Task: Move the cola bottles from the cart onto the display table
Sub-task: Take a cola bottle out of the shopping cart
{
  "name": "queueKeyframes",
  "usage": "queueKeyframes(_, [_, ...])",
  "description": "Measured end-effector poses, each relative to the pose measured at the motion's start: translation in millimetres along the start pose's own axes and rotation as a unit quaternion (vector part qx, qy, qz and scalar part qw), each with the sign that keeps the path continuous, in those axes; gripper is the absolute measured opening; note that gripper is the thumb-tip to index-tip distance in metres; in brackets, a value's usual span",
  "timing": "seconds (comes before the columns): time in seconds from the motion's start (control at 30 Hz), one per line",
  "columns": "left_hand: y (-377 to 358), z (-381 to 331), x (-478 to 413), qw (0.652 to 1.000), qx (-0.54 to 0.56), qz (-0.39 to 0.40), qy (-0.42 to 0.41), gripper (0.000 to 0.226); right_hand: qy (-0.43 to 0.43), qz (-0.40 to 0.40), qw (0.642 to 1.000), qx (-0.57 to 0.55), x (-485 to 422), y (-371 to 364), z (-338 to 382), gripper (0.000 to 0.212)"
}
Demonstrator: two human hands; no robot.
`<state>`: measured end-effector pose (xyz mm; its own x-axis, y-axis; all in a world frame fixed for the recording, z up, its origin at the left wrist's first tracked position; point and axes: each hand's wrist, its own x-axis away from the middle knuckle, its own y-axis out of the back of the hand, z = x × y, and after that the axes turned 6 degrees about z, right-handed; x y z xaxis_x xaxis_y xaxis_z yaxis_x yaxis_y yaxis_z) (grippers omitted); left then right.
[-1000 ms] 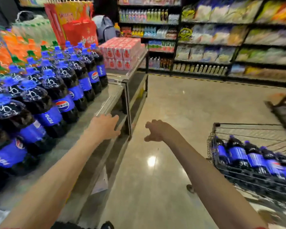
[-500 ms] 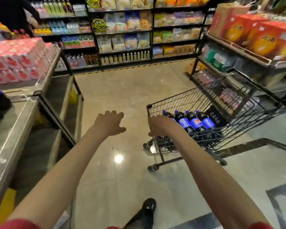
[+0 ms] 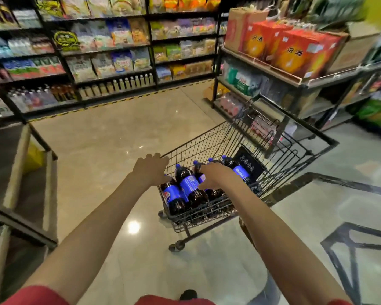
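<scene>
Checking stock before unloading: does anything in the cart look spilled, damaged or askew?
Nothing stands out. The cola bottles lie side by side in the cart, blue caps on, and the floor around it shows no puddle.

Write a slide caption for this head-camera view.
Supermarket aisle: left hand by the wire cart, right hand on the cola bottles inside.

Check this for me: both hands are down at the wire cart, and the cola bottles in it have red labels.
Wrong on one count: the labels are blue, not red. The head view shows the left hand and right hand down at the wire cart, and the cola bottles in it have blue labels.
</scene>
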<state>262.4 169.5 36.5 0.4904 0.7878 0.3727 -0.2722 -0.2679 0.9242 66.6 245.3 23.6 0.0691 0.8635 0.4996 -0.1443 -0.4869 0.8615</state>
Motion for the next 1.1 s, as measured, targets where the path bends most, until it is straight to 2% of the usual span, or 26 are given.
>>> queueKeyframes(0.33, [-18, -44, -117, 0.997, 0.025, 0.069, -0.007, 0.060, 0.008, 0.064, 0.998, -0.019, -92, -14, -80, 0.058])
queueKeyframes(0.5, [-31, -68, -166, 0.995, 0.066, 0.060, 0.033, 0.047, 0.036, 0.109, 0.993, -0.034, -145, -24, -121, 0.056])
queueKeyframes(0.63, [-46, -80, -199, 0.990, 0.094, 0.075, 0.073, 0.048, 0.067, 0.145, 0.986, -0.041, -177, -25, -144, 0.055])
queueKeyframes(0.8, [-75, -83, -228, 0.980, 0.124, 0.109, 0.108, 0.042, 0.084, 0.171, 0.981, -0.033, -217, -39, -154, 0.062])
queueKeyframes(0.97, [-108, -73, -260, 0.964, 0.185, 0.133, 0.138, 0.042, 0.084, 0.162, 0.982, -0.053, -246, -64, -151, 0.050])
queueKeyframes(1.1, [-138, -59, -292, 0.940, 0.262, 0.162, 0.147, 0.050, 0.081, 0.213, 0.972, -0.054, -273, -86, -143, 0.050])
